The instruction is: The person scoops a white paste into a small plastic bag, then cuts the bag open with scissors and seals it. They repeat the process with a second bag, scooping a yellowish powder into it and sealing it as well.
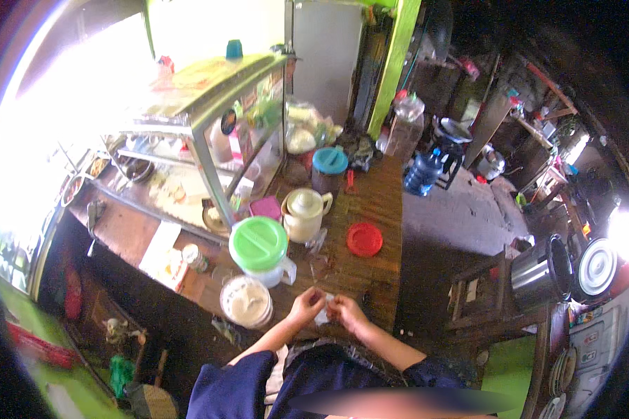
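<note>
- White piece (322,318): between both hands, near edge of counter (379,279); material too small to tell.
- Left hand (306,308): grip together, fingertips clamped on white piece.
- Right hand (347,313): grip same, pinching it from the 3 o'clock side.
- From the hands: tub (246,302) of pale stuff at 9, green-lidded jug (258,243) at 10–11, cream jug (305,215) just before 12, red lid (364,239) at 1.

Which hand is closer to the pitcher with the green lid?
Left. The left hand is to the near right of the green-lidded pitcher, not touching it; the right hand is farther right.
</note>
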### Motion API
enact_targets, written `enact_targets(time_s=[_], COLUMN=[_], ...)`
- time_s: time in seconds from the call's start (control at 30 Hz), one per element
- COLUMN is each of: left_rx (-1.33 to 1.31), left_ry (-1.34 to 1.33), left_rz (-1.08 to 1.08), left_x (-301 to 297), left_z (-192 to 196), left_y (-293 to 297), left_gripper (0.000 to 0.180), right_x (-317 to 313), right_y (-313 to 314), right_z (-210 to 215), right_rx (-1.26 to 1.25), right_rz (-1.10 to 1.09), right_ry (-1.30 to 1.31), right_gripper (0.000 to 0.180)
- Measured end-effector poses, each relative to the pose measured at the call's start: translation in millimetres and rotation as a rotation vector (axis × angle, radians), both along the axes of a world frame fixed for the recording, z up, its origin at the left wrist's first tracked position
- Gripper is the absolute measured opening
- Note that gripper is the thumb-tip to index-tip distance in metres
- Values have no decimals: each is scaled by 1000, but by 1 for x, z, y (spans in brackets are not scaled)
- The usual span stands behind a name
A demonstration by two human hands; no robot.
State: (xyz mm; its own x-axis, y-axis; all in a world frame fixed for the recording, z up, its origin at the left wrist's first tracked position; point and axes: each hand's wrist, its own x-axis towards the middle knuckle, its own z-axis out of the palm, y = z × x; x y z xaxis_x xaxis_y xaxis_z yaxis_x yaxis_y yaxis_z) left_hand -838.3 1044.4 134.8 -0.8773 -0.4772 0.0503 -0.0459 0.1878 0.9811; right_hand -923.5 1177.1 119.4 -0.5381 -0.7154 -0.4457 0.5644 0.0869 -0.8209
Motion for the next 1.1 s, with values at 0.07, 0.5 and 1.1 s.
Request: enact_targets(time_s=[0.07,0.5,1.1], left_rx=[-72,34,234], left_ry=[-80,-325,-286], left_rz=[-54,-64,-87], left_x=[0,-18,-20], left_z=[0,-37,-30], left_y=[-1,-19,-19], left_gripper=[31,19,24], right_x=[-3,-22,-27], right_y=[-2,-5,-14], right_z=[-4,6,32], right_rx=[12,172,168], right_rz=[27,147,411], right_ry=[10,1197,1401], right_gripper=[7,10,27])
